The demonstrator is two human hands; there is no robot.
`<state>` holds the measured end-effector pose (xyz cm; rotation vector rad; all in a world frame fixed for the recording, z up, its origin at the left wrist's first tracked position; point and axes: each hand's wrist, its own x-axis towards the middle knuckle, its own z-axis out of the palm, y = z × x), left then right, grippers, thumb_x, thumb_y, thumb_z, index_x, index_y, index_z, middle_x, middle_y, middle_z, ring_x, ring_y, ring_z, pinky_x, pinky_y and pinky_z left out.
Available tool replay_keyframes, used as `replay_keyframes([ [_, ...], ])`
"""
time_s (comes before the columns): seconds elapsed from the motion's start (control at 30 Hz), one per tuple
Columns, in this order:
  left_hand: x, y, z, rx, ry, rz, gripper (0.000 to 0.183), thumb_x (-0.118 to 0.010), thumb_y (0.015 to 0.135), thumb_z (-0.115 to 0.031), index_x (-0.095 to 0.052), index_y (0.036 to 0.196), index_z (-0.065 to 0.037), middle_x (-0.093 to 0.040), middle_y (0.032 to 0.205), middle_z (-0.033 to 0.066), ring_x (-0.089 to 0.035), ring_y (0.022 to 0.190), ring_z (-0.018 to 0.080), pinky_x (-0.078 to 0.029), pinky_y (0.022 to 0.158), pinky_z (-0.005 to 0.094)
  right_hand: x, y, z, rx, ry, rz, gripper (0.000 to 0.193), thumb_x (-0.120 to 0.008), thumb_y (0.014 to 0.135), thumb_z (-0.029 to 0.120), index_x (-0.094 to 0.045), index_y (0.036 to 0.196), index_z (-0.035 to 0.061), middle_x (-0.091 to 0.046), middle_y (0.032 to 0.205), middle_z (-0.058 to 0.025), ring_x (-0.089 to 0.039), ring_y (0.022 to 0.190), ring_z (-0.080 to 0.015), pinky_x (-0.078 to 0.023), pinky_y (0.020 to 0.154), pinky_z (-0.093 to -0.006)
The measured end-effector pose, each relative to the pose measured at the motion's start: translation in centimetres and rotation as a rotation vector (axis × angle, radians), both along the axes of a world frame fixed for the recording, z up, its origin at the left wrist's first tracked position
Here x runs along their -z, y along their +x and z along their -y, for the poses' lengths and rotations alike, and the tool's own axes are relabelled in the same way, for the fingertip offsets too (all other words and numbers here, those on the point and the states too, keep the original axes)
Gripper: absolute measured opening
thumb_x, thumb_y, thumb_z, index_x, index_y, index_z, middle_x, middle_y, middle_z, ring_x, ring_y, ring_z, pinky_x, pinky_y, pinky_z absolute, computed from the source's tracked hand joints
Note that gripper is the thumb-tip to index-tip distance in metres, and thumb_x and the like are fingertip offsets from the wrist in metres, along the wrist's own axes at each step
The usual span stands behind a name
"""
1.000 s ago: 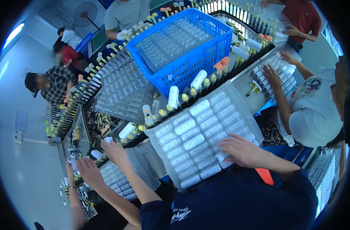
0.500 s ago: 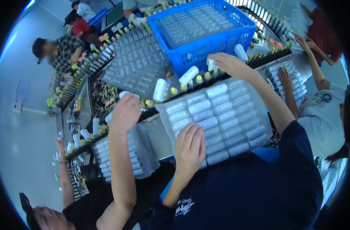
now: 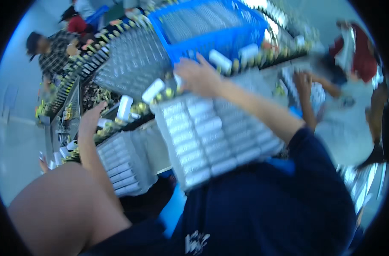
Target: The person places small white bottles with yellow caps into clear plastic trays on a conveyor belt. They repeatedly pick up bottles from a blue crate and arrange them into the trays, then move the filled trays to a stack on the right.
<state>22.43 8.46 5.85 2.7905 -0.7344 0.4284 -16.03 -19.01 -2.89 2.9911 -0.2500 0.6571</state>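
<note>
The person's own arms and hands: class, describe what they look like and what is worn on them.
Both forearms are bare below short dark navy sleeves of a T-shirt with a small white print on its front. The right hand wears no glove, ring or watch that shows. The left arm looms blurred and bare; its hand cannot be told apart with certainty.

Bright overhead light; heavy motion blur, fisheye warp w/ dark rim.

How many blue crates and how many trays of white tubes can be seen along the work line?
Blue crate: 1
Trays of white tubes: 3 (centre tray, touched at its far edge by the right hand; left tray; right tray, blurred)
Total: 4
</note>
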Motion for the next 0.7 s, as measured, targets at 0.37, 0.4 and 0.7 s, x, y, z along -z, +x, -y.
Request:
replay_keyframes([
  [0.37,4.4,2.1,-1.0,-0.189,-0.045,-0.165,0.022,-0.073,0.091,-0.005,-0.073,0.113,0.0,-0.073,0.116,0.0157,-0.069,0.115,0.0391,-0.054,0.101,0.0484,-1.3,5.1,-5.5,-0.069,0.066,-0.014,0.064,-0.059,0.104,0.05,-0.057,0.15,0.0047,-0.046,0.166,-0.0174,-0.035,0.159,-0.0362,-0.029,0.123,-0.0711],
  [0.4,4.0,2.1,-2.0,-0.211,-0.074,-0.143,0.022,-0.074,0.091,-0.005,-0.073,0.112,0.0,-0.073,0.115,0.0156,-0.069,0.115,0.039,-0.054,0.101,0.0484,-1.7,5.8,-6.2,-0.099,0.067,-0.01,0.067,-0.061,0.103,0.052,-0.057,0.15,0.0046,-0.046,0.166,-0.0177,-0.034,0.159,-0.0372,-0.028,0.123,-0.0719],
  [0.7,1.4,-4.9,-13.0,-0.308,-0.532,0.15,0.02,-0.075,0.092,-0.009,-0.073,0.11,-0.001,-0.074,0.112,0.0146,-0.07,0.112,0.0387,-0.055,0.099,0.0482,-1.8,11.9,-11.4,-0.214,0.247,-0.209,0.077,-0.061,0.102,0.056,-0.048,0.16,0.0069,-0.037,0.173,-0.0154,-0.023,0.164,-0.0379,-0.014,0.129,-0.0716],
])
